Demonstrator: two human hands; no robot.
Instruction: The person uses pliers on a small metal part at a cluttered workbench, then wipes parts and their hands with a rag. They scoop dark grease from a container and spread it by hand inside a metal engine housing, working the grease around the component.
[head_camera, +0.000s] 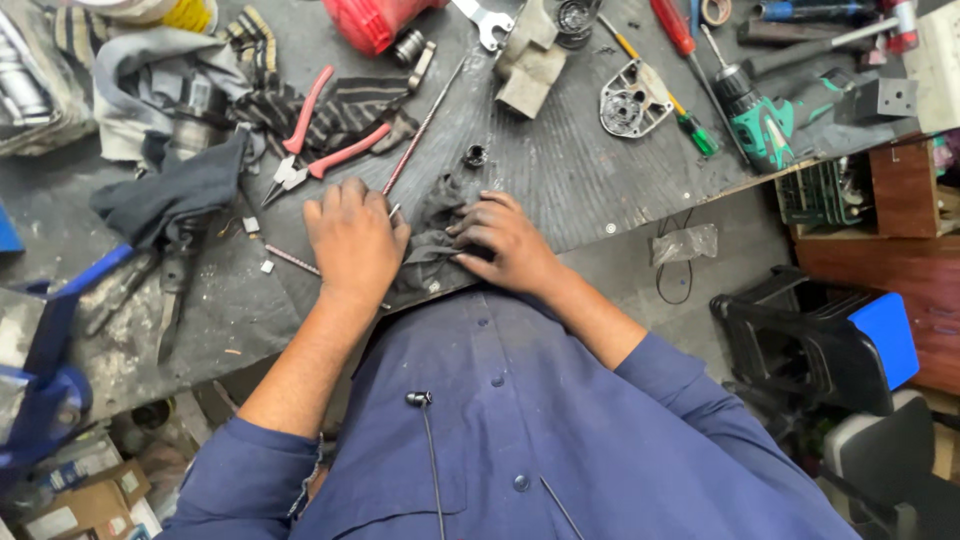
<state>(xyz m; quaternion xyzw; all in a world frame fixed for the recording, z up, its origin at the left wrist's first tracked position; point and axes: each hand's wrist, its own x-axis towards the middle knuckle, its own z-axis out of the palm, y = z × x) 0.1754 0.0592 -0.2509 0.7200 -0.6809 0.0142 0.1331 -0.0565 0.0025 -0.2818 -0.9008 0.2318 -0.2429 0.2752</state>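
While your left hand (352, 240) lies flat, fingers closed together, on the ribbed black bench mat (560, 170), your right hand (505, 240) pinches the crumpled dark grey rag (437, 225) between them; perhaps something small sits inside. Risk: the thin threaded steel rod (420, 130) beside your knuckles rolls if nudged.

Shirt: dark blue work shirt, button-front, small dark buttons down the placket | Sleeves: long, pushed up above the elbows, cuffs bunched | Hands: left hand (352, 245) and right hand (508, 243) bare, no gloves, smudged with grime | Chest: small black clip-on piece with a thin black cable running down
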